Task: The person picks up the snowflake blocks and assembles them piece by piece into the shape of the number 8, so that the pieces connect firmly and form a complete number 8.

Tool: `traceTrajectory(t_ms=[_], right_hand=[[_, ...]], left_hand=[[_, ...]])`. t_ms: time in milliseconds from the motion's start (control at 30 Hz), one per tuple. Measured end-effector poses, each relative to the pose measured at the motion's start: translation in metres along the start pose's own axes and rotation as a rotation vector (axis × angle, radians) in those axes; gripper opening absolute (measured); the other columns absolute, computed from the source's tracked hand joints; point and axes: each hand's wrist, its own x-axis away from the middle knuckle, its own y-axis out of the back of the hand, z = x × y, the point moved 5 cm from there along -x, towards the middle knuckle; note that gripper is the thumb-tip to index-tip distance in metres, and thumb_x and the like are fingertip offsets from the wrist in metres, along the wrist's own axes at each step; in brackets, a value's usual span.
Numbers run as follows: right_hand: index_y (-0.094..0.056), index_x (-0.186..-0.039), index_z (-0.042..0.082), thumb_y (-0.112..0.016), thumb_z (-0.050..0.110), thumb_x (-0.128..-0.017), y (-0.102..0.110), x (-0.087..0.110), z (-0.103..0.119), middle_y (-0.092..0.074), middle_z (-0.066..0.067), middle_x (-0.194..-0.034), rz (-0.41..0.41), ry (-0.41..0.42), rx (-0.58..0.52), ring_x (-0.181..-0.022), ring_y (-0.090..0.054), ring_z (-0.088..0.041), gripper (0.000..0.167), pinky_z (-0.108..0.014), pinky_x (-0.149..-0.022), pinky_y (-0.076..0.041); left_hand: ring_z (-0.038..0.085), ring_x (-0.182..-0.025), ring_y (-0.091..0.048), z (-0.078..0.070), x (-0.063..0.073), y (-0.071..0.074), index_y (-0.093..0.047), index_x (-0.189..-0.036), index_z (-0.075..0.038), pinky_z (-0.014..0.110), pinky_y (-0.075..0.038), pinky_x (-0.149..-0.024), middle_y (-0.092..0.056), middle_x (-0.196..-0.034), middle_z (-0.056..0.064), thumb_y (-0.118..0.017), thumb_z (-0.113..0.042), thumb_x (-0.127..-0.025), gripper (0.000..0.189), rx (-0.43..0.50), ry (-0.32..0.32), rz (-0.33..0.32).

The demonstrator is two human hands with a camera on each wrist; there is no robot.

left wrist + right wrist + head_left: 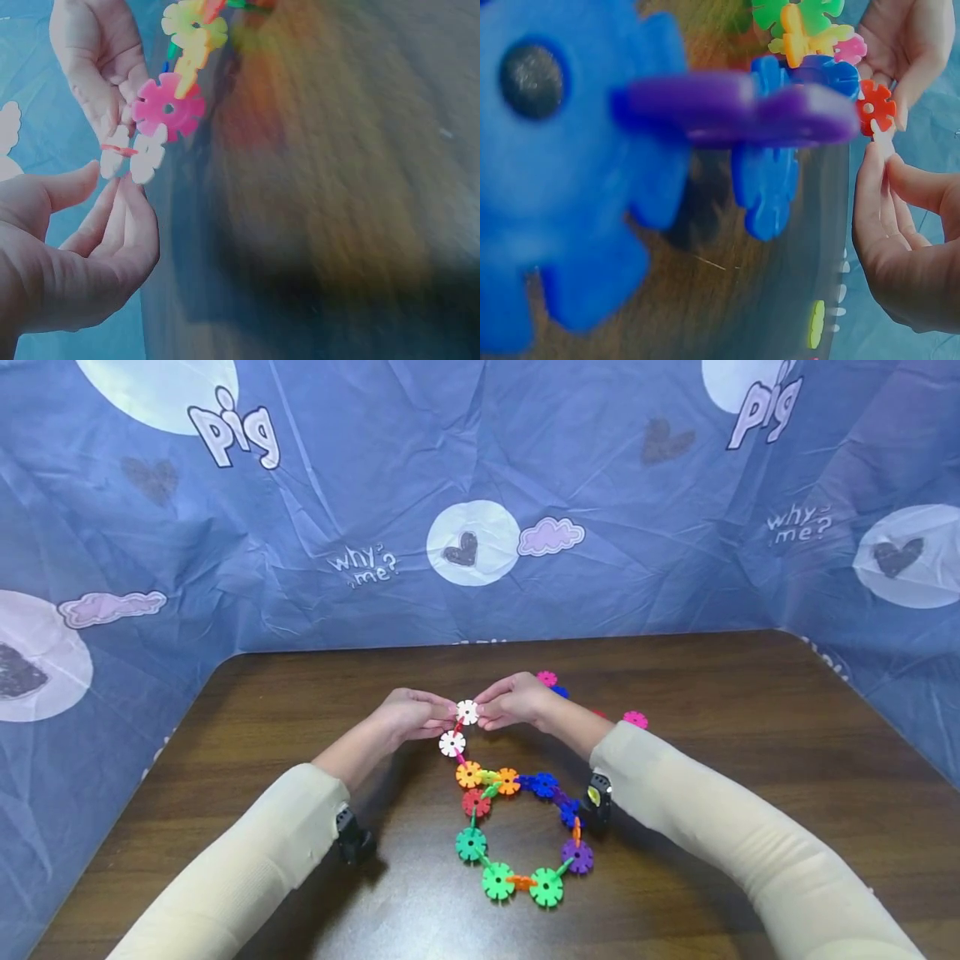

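Note:
A chain of notched plastic snowflake discs [498, 881] forms a ring with a tail rising toward the hands. At the tail's far end is a white snowflake disc [467, 712], joined through a red disc [120, 151] to a second white disc [452, 743]. My left hand [412, 714] pinches the end white disc from the left, its thumb and fingertips close to the red disc. From the right, my right hand [517, 700] pinches the same white disc between thumb and fingers. In the right wrist view, blue discs [765, 187] and a purple disc [802, 112] loom close to the camera.
Loose pink discs [635, 720] and a blue disc [559, 691] lie behind my right forearm. A yellow disc [817, 324] shows near the table edge. The brown wooden table [300, 693] ends at a blue printed cloth [315, 585].

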Motion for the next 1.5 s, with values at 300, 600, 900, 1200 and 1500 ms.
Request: traceTrajectory(t_ms=[300,600,900,1200,1500], right_hand=[[-0.058,-0.12,-0.013,-0.058,-0.003,-0.092,0.002,0.001,0.001,-0.068,-0.005,-0.073,0.021,-0.013,-0.014,-0.066,-0.069,-0.012,0.03,-0.032,-0.08,-0.058],[-0.057,-0.124,-0.013,-0.061,0.002,-0.092,0.032,0.002,0.012,-0.072,-0.012,-0.085,-0.017,0.044,0.098,-0.065,-0.067,-0.01,0.035,-0.034,-0.081,-0.059],[-0.067,-0.112,-0.006,-0.069,0.01,-0.087,0.083,0.009,0.021,-0.07,-0.024,-0.108,-0.244,0.121,0.413,-0.079,-0.073,-0.023,0.029,-0.036,-0.082,-0.059],[-0.07,-0.109,0.001,-0.074,0.013,-0.083,0.072,0.003,0.016,-0.073,-0.015,-0.106,-0.174,0.403,1.088,-0.097,-0.067,-0.028,0.029,-0.039,-0.09,-0.053],[-0.068,-0.114,0.001,-0.072,0.011,-0.085,0.046,-0.01,0.015,-0.069,-0.014,-0.114,-0.087,0.383,1.321,-0.109,-0.064,-0.027,0.03,-0.037,-0.093,-0.053]], left_hand=[[0.002,-0.068,-0.061,-0.009,-0.007,-0.009,-0.063,-0.12,0.005,0.031,-0.055,-0.092,-0.064,-0.069,-0.006,-0.065,-0.009,-0.09,0.033,0.009,-0.017,-0.042],[0.001,-0.066,-0.06,-0.004,-0.012,-0.014,-0.062,-0.12,0.008,0.026,-0.057,-0.087,-0.063,-0.069,-0.007,-0.063,-0.006,-0.091,0.032,0.033,-0.03,-0.035],[0.0,-0.068,-0.06,0.0,-0.011,-0.015,-0.059,-0.122,0.01,0.02,-0.056,-0.081,-0.065,-0.076,-0.004,-0.061,-0.003,-0.092,0.033,0.033,-0.047,-0.03],[0.0,-0.068,-0.059,0.0,-0.012,-0.013,-0.061,-0.12,0.008,0.02,-0.057,-0.078,-0.063,-0.073,-0.006,-0.061,-0.003,-0.092,0.031,0.018,-0.039,-0.039],[0.001,-0.068,-0.059,0.001,-0.012,-0.01,-0.062,-0.12,0.007,0.023,-0.056,-0.085,-0.064,-0.074,-0.005,-0.063,-0.007,-0.092,0.032,0.01,-0.034,-0.047]])
